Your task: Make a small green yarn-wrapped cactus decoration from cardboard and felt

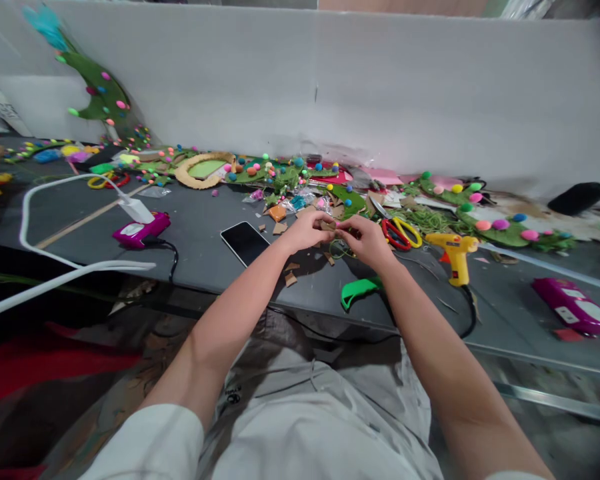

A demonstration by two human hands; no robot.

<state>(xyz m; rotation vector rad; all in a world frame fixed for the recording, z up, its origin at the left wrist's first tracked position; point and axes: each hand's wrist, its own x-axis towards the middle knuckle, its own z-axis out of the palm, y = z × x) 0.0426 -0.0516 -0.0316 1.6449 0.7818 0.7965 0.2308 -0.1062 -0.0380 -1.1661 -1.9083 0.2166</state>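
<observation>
The left hand (307,229) and the right hand (367,239) meet over the middle of the grey bench (205,210), between its near edge and the materials lined along its back edge. The left thumb and fingers are drawn narrow on a small brown piece (329,226); the right thumb and fingertips are pinched at the right end of the same piece. Whether the piece touches the bench top cannot be told. A thin green strand (336,253) loops beneath the hands.

A phone (244,242) lies left of the left hand, and brown scraps (291,279) lie between that hand and the near edge. Scissors (403,233) with red and yellow handles lie just right of the right hand, followed by a yellow glue gun (453,252). A green handle-shaped item (360,290) sits by the near edge, below the right wrist. Toward the bench's right end rests a purple device (575,307). Near the back left corner, a pompom-dotted green crescent (103,90) stands against the white panel (220,73)
</observation>
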